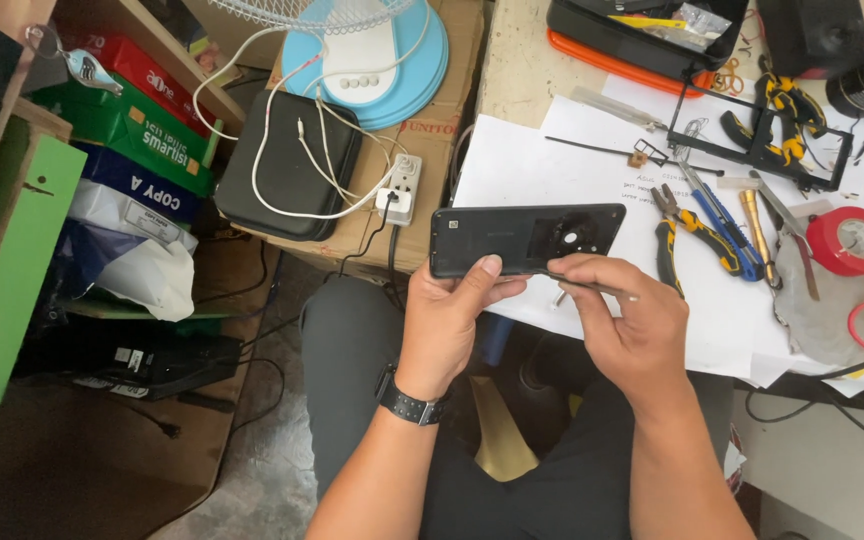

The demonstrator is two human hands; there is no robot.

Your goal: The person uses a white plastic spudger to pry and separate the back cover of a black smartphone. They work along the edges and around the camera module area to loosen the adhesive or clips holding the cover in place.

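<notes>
Head view shows the left hand (452, 320) gripping a dark phone (524, 240) back-up over the lap, near the desk edge. Right hand (622, 320) pinches a thin metal tool (597, 290) at its lower edge. The back cover looks still on, prying apparently just beginning; pliers (692, 235) lie to the right.

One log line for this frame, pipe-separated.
left hand: holds black phone | right hand: thin tool at phone edge | pliers on table
</notes>
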